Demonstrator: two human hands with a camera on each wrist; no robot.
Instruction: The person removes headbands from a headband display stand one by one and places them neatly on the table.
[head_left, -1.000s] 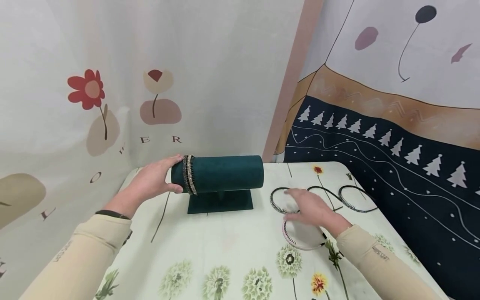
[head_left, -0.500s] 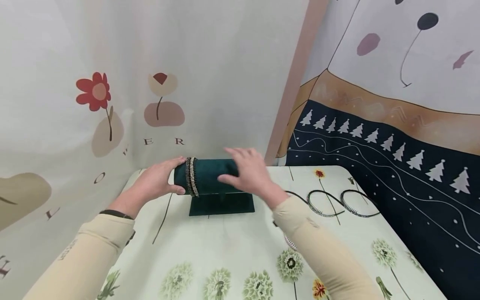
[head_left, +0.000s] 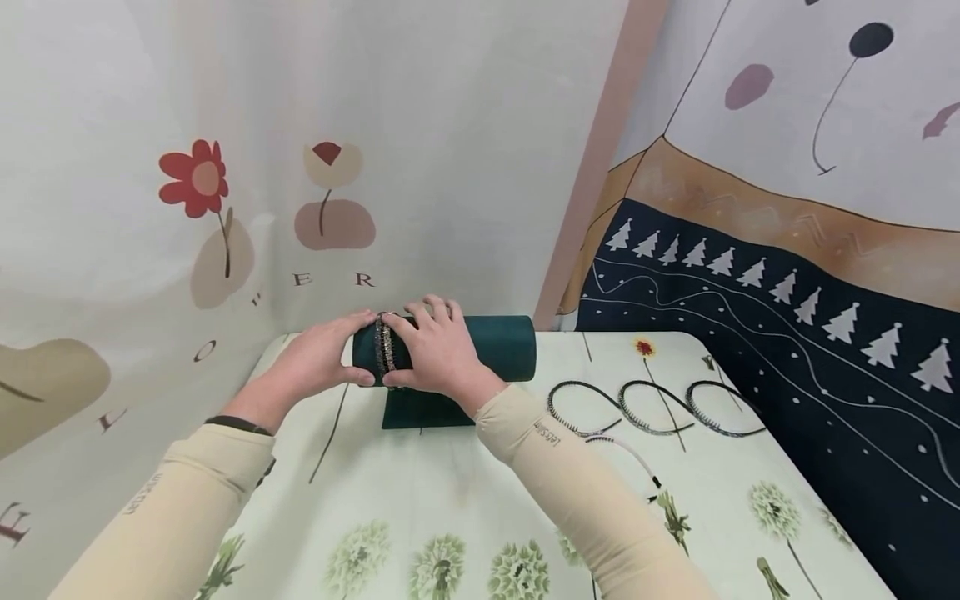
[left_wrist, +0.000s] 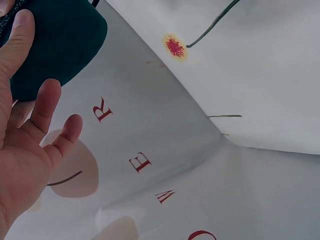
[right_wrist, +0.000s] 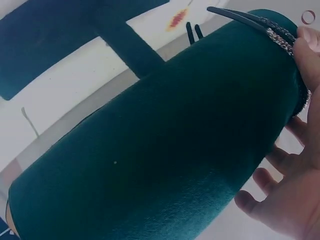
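Observation:
A dark green velvet roll [head_left: 506, 348] lies level on its flat base [head_left: 423, 411] in the head view. Around its left end sit two sparkly toothed headbands, a dark one [head_left: 379, 354] and a gold one [head_left: 387, 348]. My left hand [head_left: 318, 358] grips that end, thumb in front and fingers over the top. Just to the right, my right hand [head_left: 442, 354] holds the headbands with thumb low and fingers above. In the right wrist view the thumb presses by a glittery headband [right_wrist: 280, 41], and its tips show beyond the roll. The right hand hides part of the roll.
Three black toothed headbands [head_left: 645, 382] lie in a row on the floral tablecloth at the right. A pink headband [head_left: 626, 447] lies nearer, partly behind the right sleeve [head_left: 570, 483]. Printed curtains [head_left: 450, 167] stand close behind the table.
My right hand has moved left, from above the headbands on the table to those on the roll. The left hand stays at the roll's left end.

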